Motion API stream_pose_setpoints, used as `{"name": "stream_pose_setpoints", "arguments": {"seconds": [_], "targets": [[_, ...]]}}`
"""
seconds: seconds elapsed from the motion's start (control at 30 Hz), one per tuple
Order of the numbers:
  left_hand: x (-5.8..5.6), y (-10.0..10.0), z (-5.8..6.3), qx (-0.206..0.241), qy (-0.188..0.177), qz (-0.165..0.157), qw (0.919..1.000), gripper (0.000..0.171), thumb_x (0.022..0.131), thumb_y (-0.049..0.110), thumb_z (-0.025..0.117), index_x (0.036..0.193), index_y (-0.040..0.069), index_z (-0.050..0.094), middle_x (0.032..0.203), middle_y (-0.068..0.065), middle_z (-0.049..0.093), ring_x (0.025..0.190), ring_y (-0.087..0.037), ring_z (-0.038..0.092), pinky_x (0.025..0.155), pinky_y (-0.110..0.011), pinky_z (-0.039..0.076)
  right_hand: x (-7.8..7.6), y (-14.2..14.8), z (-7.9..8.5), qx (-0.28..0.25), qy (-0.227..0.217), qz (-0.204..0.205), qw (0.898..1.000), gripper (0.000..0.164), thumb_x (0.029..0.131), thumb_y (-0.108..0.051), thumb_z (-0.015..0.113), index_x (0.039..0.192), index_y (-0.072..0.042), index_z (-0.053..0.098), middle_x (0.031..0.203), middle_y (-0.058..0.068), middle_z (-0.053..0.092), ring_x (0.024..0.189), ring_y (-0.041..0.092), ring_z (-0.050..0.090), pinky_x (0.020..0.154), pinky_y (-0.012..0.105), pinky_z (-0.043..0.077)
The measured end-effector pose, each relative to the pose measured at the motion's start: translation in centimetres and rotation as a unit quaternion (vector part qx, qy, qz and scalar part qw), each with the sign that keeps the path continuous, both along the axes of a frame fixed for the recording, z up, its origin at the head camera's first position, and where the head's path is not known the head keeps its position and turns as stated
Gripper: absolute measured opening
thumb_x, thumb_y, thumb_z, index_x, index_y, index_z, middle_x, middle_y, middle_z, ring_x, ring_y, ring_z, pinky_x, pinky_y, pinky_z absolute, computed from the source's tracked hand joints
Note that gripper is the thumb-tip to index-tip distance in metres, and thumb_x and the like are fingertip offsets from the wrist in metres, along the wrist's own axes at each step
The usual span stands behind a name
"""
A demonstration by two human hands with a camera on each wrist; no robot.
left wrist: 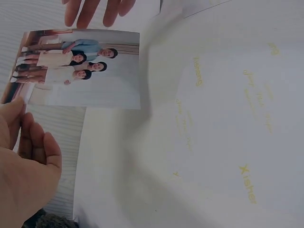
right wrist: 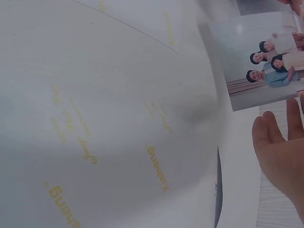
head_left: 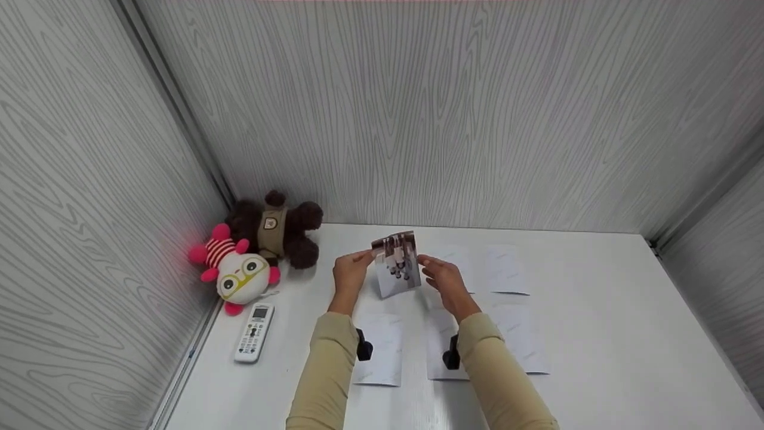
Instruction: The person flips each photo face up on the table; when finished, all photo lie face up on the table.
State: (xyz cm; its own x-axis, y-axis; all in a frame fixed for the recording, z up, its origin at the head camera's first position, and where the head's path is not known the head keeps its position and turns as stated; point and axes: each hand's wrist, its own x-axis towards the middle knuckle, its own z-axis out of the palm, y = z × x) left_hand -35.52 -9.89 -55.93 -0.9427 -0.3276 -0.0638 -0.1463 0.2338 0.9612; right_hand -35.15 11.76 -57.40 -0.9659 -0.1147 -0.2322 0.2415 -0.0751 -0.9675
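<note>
A glossy photo print (head_left: 396, 266) of a group of people is held up over the white table, upside down in the head view. My left hand (head_left: 350, 276) pinches it by a corner; thumb and finger meet there in the left wrist view, on the print (left wrist: 114, 71). Beside the opposite edge is my right hand (head_left: 444, 279), its fingers (right wrist: 275, 128) extended and fingertips right at the print's border. Below and right of the hands lie several white sheets with faint yellow lettering, among them one sheet (head_left: 382, 352) under the left wrist and another (head_left: 507, 269) at the back.
At the left stand a dark brown plush toy (head_left: 301, 230) and a white and pink plush doll (head_left: 242, 280) with yellow glasses. A white remote control (head_left: 255, 334) lies in front of them. Grey wood-grain panels (head_left: 418, 119) enclose the white table (head_left: 609, 334).
</note>
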Motion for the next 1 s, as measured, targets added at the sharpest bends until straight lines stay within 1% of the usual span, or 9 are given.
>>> {"name": "stream_pose_setpoints", "arguments": {"seconds": [0.07, 0.2, 0.27, 0.37, 0.53, 0.67, 0.77, 0.9, 1.0], "targets": [[-0.1, 0.1, 0.0, 0.014, -0.004, 0.011, 0.9998, 0.029, 0.093, 0.03, 0.074, 0.11, 0.007, 0.079, 0.111, -0.012, 0.077, 0.108, -0.025, 0.072, 0.094, -0.039, 0.057, 0.0, 0.0, 0.1, 0.001, -0.006, 0.0, 1.0, 0.04, 0.107, -0.021, 0.049, 0.141, -0.003, 0.058, 0.154, 0.016, 0.05, 0.146, 0.035, 0.043, 0.122, 0.048, 0.034], [-0.2, 0.3, 0.1, 0.069, -0.008, 0.025, 0.9973, 0.027, 0.093, 0.024, 0.074, 0.111, 0.003, 0.078, 0.1, -0.012, 0.079, 0.083, -0.013, 0.072, 0.079, -0.029, 0.061, 0.0, 0.0, 0.1, -0.003, -0.013, -0.002, 1.0, 0.037, 0.107, -0.022, 0.05, 0.136, -0.003, 0.062, 0.151, 0.015, 0.053, 0.139, 0.033, 0.053, 0.119, 0.045, 0.04], [-0.2, 0.5, 0.1, 0.094, -0.008, 0.032, 0.995, 0.026, 0.093, 0.021, 0.075, 0.111, 0.002, 0.078, 0.097, -0.013, 0.078, 0.077, -0.009, 0.069, 0.079, -0.029, 0.062, 0.0, 0.0, 0.1, -0.008, -0.015, -0.004, 1.0, 0.036, 0.107, -0.021, 0.049, 0.135, -0.002, 0.063, 0.149, 0.015, 0.055, 0.134, 0.032, 0.056, 0.116, 0.044, 0.043], [-0.2, 0.8, 0.1, 0.109, -0.007, 0.039, 0.9932, 0.026, 0.094, 0.017, 0.073, 0.114, 0.0, 0.076, 0.103, -0.016, 0.078, 0.083, -0.015, 0.073, 0.084, -0.034, 0.062, -0.1, 0.0, 0.0, -0.012, -0.021, -0.008, 1.0, 0.035, 0.106, -0.019, 0.05, 0.133, -0.001, 0.065, 0.146, 0.014, 0.057, 0.129, 0.029, 0.059, 0.114, 0.042, 0.046], [0.1, 1.3, 0.3, 0.123, -0.016, 0.04, 0.9915, 0.028, 0.096, 0.013, 0.069, 0.12, -0.002, 0.073, 0.117, -0.019, 0.074, 0.103, -0.029, 0.074, 0.091, -0.038, 0.06, -0.1, 0.0, -0.2, -0.008, -0.027, -0.005, 1.0, 0.034, 0.106, -0.02, 0.051, 0.129, -0.001, 0.067, 0.143, 0.013, 0.06, 0.126, 0.026, 0.059, 0.113, 0.041, 0.047], [0.4, 1.3, 0.2, 0.139, -0.035, 0.037, 0.9889, 0.028, 0.096, 0.013, 0.068, 0.121, 0.001, 0.073, 0.116, -0.017, 0.075, 0.092, -0.018, 0.074, 0.089, -0.036, 0.061, 0.0, -0.1, -0.5, -0.016, -0.03, -0.014, 0.999, 0.034, 0.106, -0.02, 0.05, 0.129, -0.001, 0.067, 0.143, 0.013, 0.06, 0.128, 0.026, 0.058, 0.114, 0.042, 0.046], [0.7, 1.3, -0.4, 0.166, -0.059, 0.019, 0.9842, 0.029, 0.096, 0.01, 0.067, 0.123, 0.0, 0.072, 0.114, -0.017, 0.075, 0.084, -0.013, 0.072, 0.083, -0.032, 0.062, 0.0, -0.2, -0.7, -0.029, -0.032, -0.031, 0.999, 0.035, 0.106, -0.018, 0.048, 0.131, 0.001, 0.066, 0.144, 0.014, 0.058, 0.131, 0.027, 0.057, 0.115, 0.042, 0.044], [1.3, 1.2, -1.5, 0.182, -0.093, -0.004, 0.9787, 0.03, 0.095, 0.005, 0.064, 0.124, -0.001, 0.071, 0.111, -0.019, 0.076, 0.079, -0.014, 0.071, 0.074, -0.029, 0.061, 0.0, -0.3, -1.1, -0.039, -0.041, -0.044, 0.997, 0.036, 0.107, -0.015, 0.046, 0.134, 0.003, 0.062, 0.148, 0.015, 0.054, 0.136, 0.029, 0.053, 0.116, 0.043, 0.043], [1.7, 1.3, -2.2, 0.184, -0.109, -0.015, 0.9767, 0.031, 0.094, 0.001, 0.062, 0.124, -0.003, 0.07, 0.11, -0.02, 0.075, 0.08, -0.015, 0.071, 0.074, -0.029, 0.061, 0.0, -0.4, -1.5, -0.036, -0.052, -0.045, 0.997, 0.037, 0.107, -0.014, 0.045, 0.138, 0.003, 0.059, 0.152, 0.015, 0.05, 0.14, 0.03, 0.049, 0.118, 0.044, 0.041]]}}
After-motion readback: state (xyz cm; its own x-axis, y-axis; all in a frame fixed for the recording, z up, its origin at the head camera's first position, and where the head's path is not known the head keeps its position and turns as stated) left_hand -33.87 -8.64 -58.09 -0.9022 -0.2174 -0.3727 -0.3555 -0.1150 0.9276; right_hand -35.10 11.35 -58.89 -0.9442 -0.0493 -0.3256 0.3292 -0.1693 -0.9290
